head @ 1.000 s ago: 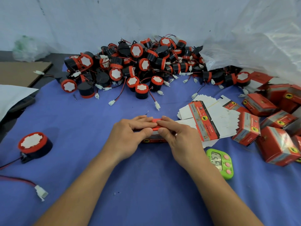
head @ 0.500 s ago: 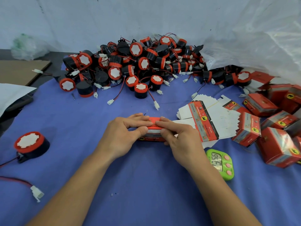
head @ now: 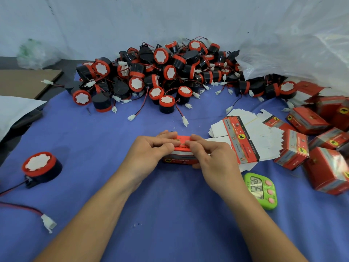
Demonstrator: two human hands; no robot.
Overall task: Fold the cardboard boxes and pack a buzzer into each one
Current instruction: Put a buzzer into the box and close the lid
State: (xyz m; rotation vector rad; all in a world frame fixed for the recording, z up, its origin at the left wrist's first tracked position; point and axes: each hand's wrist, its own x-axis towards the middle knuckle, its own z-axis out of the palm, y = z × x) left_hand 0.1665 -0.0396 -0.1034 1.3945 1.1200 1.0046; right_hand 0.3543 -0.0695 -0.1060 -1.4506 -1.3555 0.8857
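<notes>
- Box (head: 180,155) sits mid-surface (head: 170,224), gripped from both sides.
- Left hand (head: 149,154) fingers curl round its left end.
- Right hand (head: 213,159) fingers pinch its top flap.
- Buzzers (head: 160,76) heap behind.

Red box (head: 181,155); blue cloth (head: 170,214); green timer (head: 261,190).

The green timer (head: 261,190) display reads perhaps 33:56; lettering on the flattened box (head: 240,140) is too blurred.
</notes>
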